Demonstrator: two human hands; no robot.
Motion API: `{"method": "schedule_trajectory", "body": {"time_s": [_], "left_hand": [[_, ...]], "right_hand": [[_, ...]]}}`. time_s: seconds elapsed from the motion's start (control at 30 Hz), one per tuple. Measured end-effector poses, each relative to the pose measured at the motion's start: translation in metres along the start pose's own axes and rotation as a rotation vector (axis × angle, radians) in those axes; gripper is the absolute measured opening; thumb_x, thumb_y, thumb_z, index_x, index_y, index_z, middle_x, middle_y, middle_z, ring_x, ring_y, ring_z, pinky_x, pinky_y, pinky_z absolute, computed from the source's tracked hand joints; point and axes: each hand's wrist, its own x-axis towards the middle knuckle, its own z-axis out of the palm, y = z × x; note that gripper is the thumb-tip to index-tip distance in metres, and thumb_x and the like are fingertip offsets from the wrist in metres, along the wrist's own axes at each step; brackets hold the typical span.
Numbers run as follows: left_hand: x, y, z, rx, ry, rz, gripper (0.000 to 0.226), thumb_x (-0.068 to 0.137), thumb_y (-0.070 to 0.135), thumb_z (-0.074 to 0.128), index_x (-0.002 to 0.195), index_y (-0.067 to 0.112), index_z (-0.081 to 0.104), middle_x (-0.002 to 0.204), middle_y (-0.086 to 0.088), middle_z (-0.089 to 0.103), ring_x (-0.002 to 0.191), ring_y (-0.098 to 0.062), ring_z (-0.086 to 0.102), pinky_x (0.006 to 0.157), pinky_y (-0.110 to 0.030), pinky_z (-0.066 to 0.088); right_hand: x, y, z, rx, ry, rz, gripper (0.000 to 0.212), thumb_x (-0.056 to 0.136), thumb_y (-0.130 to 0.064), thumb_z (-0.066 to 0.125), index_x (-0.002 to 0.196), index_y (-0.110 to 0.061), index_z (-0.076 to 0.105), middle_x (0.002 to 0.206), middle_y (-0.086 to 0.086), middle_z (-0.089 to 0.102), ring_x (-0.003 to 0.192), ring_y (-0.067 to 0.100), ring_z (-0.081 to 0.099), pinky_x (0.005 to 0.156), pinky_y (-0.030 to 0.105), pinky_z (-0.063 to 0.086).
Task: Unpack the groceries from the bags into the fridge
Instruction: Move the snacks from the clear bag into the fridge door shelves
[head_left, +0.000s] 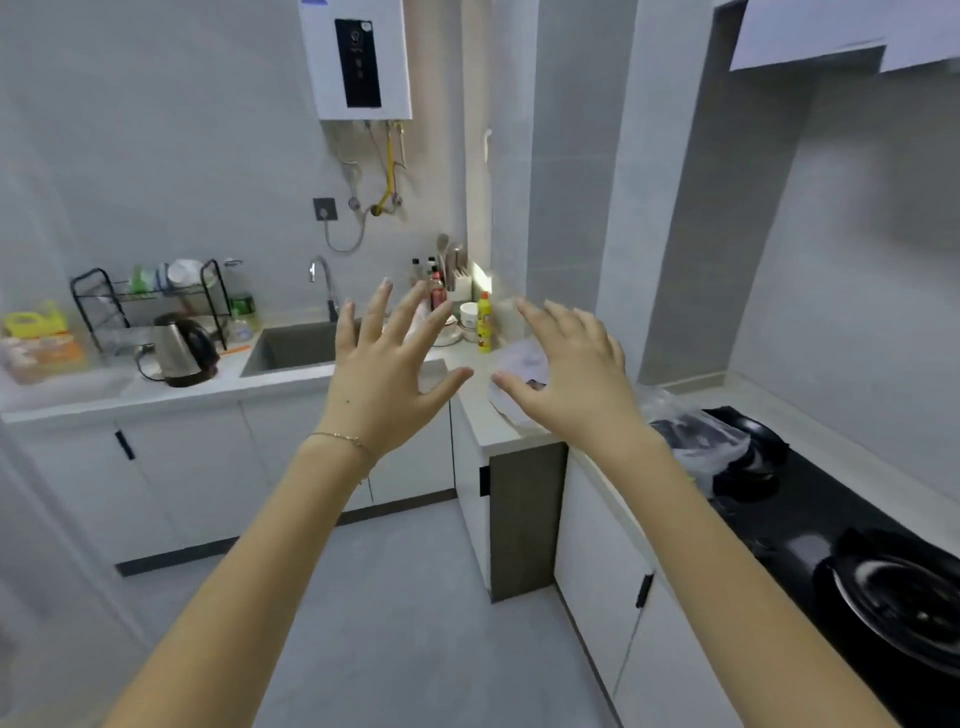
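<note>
L grip (387, 374), R grip (576, 371): both spread, empty, mid-air. Clear bag (701, 441) on desk (483, 421), overlapping stove (831, 525). Kettle (182, 351) beside sink (296, 345).

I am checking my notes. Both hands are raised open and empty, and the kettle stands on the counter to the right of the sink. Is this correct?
Not quite: the head view shows the kettle on the counter left of the sink, not right. The left hand and right hand are indeed open and empty.
</note>
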Motion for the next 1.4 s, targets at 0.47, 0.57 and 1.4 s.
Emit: {"method": "schedule_trajectory", "body": {"time_s": [0.47,0.57,1.4], "left_hand": [[0.132,0.085,0.247,-0.248,-0.156,0.233,0.073,0.087,0.068,0.025,0.151,0.033,0.025,0.161,-0.002,0.017,0.148,-0.031,0.008,0.116,-0.056,0.002],[0.158,0.098,0.288,-0.321,-0.176,0.291,0.073,0.087,0.068,0.027,0.151,0.032,0.028,0.161,-0.002,0.017,0.148,-0.03,0.008,0.116,-0.057,0.002],[0.231,0.225,0.612,-0.339,-0.775,0.53,0.08,0.083,0.07,0.012,0.154,0.033,0.013,0.162,0.002,0.009,0.149,-0.025,-0.003,0.116,-0.05,-0.013]], "right_hand": [[0.04,0.229,0.089,-0.164,-0.215,0.396,0.081,0.089,-0.056,0.053,0.153,-0.036,0.009,0.161,0.002,0.012,0.147,0.028,0.007,0.118,0.047,0.01],[0.056,0.263,0.104,-0.179,-0.216,0.474,0.081,0.089,-0.057,0.054,0.153,-0.036,0.009,0.161,0.003,0.013,0.147,0.028,0.008,0.118,0.048,0.013],[0.091,0.517,0.269,-0.125,-0.583,0.73,0.074,0.091,-0.052,0.054,0.153,-0.031,0.019,0.158,0.001,0.023,0.146,0.026,0.016,0.116,0.045,0.021]]}}
